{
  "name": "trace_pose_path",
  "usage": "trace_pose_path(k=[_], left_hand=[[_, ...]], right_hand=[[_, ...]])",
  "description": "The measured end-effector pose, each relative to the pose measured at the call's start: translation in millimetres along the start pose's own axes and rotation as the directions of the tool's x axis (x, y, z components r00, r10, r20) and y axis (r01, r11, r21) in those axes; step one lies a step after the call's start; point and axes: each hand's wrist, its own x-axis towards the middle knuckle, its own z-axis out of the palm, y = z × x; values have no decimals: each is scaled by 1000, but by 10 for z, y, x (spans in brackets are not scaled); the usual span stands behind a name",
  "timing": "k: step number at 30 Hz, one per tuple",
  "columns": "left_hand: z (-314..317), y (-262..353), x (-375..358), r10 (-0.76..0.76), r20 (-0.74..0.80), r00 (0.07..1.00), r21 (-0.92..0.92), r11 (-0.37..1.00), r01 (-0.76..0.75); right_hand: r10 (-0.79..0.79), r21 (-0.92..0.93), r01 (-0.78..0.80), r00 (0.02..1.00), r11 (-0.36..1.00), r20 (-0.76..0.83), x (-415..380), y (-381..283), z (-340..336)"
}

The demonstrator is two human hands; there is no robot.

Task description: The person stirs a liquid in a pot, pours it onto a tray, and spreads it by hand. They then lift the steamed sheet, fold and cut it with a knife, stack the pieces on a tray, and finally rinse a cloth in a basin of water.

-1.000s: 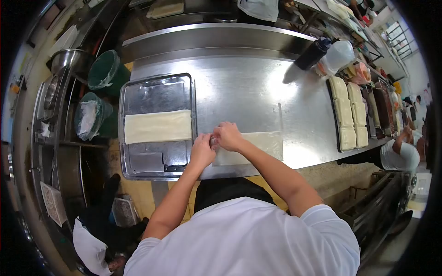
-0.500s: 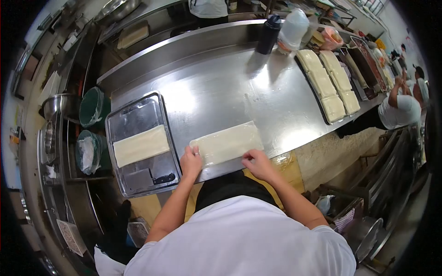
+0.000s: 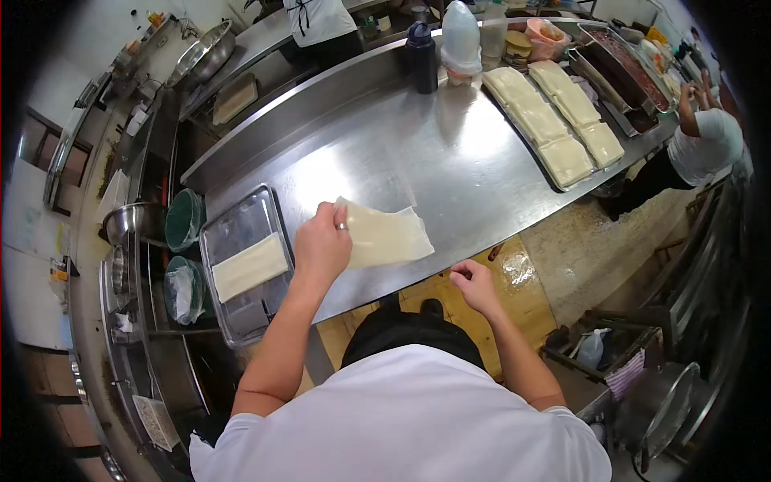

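My left hand (image 3: 323, 241) is closed on the left end of a pale, flat dough sheet (image 3: 385, 234). That end is raised off the steel table, and the sheet's right edge looks thin and translucent, like film. My right hand (image 3: 475, 285) hangs apart from the sheet, just past the table's front edge, its fingers curled with nothing visible in them. Left of my left hand, another pale dough sheet (image 3: 250, 267) lies across a metal tray (image 3: 233, 218). A flat-bladed scraper on that tray is mostly hidden by my left forearm.
Farther right on the steel table (image 3: 337, 149), a dark tray holds two rows of pale dough blocks (image 3: 536, 120). A dark bottle (image 3: 421, 58) and a whitish bottle (image 3: 461, 36) stand at the back. Green bins (image 3: 185, 221) are at left. A person (image 3: 707, 132) stands at far right.
My left hand has lifted the sheet's left end and moved up the table. My right hand has come off the sheet toward the front edge. The view has shifted.
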Motion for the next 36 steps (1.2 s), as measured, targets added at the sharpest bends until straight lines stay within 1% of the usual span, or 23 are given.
trace_pose_path(k=[1, 4, 5, 7, 8, 10, 11, 12, 14, 17, 18, 19, 21, 22, 25, 26, 29, 31, 36], left_hand=[[-99, 180, 34, 37, 0, 999, 0, 999, -37], [-373, 678, 103, 123, 32, 992, -81, 990, -120], [-420, 774, 127, 162, 16, 987, -99, 982, -159], [-518, 902, 160, 236, -13, 972, -136, 962, -236], [-615, 953, 172, 227, -10, 974, -151, 962, -226], [-815, 1022, 190, 204, -2, 979, -181, 963, -201], [-891, 985, 195, 188, -9, 982, -206, 961, -186], [-977, 902, 203, 169, -15, 985, -230, 959, -168], [-1126, 641, 207, 113, -12, 994, -257, 960, -112], [-1328, 83, 144, -17, 4, 1000, -296, 955, 18], [-1331, -189, 99, -73, 3, 997, -324, 944, 70], [-1328, -487, 43, -131, 2, 991, -352, 928, 123], [-1304, -1159, -106, -198, -31, 980, -277, 943, 182], [-1277, -1493, -195, -228, -45, 973, -243, 947, 211], [-1187, -2431, -502, -440, -11, 898, -136, 890, 434], [-1074, -2839, -623, -457, -13, 889, -203, 872, 445], [-863, -3783, -909, -556, 22, 831, -257, 800, 542], [-758, -4286, -1022, -572, 12, 820, -305, 779, 548], [-681, -5135, -1017, -636, -5, 772, -372, 718, 589]], right_hand=[[6, 40, -6, 1000, 999, -19, 44, 62, -6], [30, 180, -15, 996, 984, -80, 235, 184, 25], [67, 314, -44, 996, 949, -64, 332, 213, 51], [138, 556, -106, 990, 824, -15, 522, 202, 105], [161, 613, -142, 987, 777, 24, 619, 165, 138], [148, 775, -209, 978, 597, 151, 754, -26, 160], [130, 833, -253, 968, 492, 217, 779, -106, 195], [19, 870, -293, 950, 397, 312, 797, -115, 248], [-225, 886, -415, 861, 208, 456, 827, -124, 371], [-357, 832, -492, 751, 256, 555, 641, -251, 613], [-349, 782, -569, 700, 255, 623, 640, -191, 726], [-264, 776, -550, 734, 309, 625, 553, -358, 880], [-92, 746, -513, 795, 425, 599, 352, -688, 1179], [-50, 710, -492, 804, 503, 593, 343, -759, 1373], [55, 576, -468, 806, 670, 590, 300, -1085, 1989], [76, 511, -451, 799, 732, 597, 310, -1159, 2226], [164, 266, -385, 787, 884, 595, 409, -1370, 2906], [242, 66, -334, 792, 940, 561, 513, -1513, 3335], [234, 178, -385, 802, 906, 549, 682, -1789, 4189]])
